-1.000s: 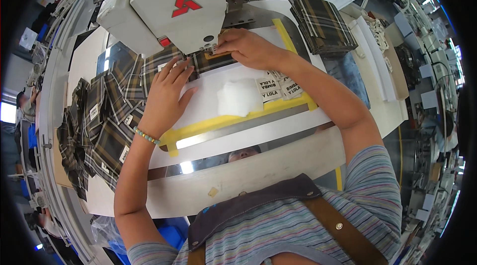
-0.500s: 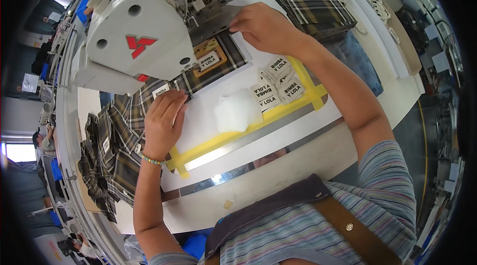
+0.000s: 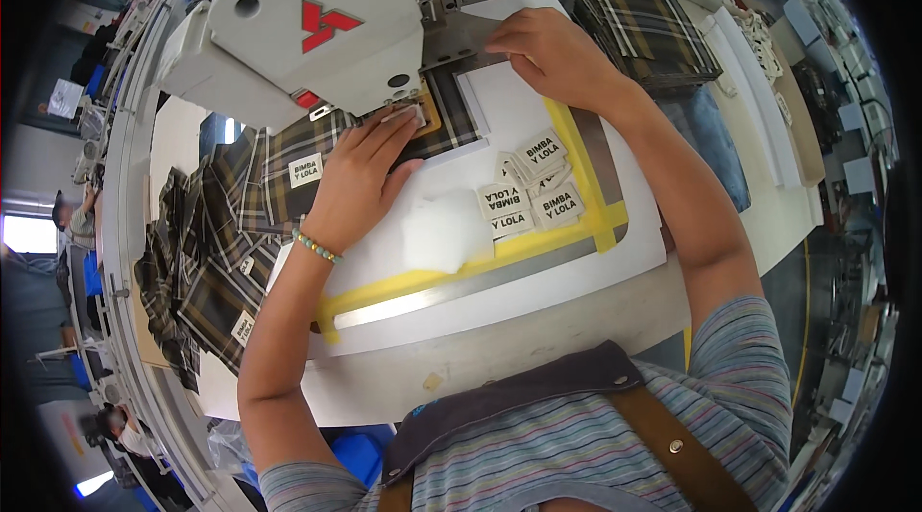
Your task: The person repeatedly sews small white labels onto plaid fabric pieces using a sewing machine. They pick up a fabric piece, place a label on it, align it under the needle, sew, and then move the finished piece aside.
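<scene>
Since half a second ago, the left hand [image 3: 363, 164] has moved rightward, and its fingertips now cover most of the white rectangular label [image 3: 417, 115] inside the golden rectangular frame [image 3: 432, 107], which was uncovered before. Black capital letters in two lines are printed on the small white labels [image 3: 557, 205], piled near the front right corner of the yellow-taped plate [image 3: 607, 224]; on some of them the letters stand upside down. One similar label [image 3: 305, 170] lies beside the left wrist, and the white machine head [image 3: 317, 60] carries a red emblem. The left palm faces down, its fingers straight and close together, the thumb spread; they rest and do not grip. The right hand [image 3: 562, 60] hovers near the plate's back edge, wrist bent inward, fingers loosely curved, gripping nothing that I can see. Under the head, the dark plaid fabric piece [image 3: 458, 118] has its front edge running left to right, slightly rising; its full long axis I cannot tell.
</scene>
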### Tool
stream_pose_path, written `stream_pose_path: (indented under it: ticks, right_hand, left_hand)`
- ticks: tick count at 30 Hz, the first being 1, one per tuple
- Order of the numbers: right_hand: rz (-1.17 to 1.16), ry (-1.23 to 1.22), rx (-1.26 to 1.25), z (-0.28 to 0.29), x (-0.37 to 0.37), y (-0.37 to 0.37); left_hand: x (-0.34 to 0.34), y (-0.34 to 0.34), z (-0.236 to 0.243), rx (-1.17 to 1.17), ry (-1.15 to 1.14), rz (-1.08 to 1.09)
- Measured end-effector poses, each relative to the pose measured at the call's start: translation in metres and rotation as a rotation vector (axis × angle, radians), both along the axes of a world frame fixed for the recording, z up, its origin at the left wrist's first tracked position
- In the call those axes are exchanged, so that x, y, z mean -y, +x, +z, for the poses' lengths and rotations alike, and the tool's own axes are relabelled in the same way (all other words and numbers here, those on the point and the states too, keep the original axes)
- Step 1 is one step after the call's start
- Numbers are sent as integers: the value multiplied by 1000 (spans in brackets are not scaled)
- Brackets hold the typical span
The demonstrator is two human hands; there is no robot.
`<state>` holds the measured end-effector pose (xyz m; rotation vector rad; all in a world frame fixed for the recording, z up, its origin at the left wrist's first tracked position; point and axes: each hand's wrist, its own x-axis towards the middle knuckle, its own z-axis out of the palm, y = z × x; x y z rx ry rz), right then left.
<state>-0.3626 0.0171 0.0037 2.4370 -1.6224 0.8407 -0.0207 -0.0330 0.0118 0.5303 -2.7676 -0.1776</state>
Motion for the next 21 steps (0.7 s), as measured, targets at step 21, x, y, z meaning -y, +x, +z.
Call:
stream_pose_path:
  ticks: [21]
  right_hand:
    - [48,-55,17,-3,4,-3]
  left_hand:
    - [9,4,-5,25,98,30]
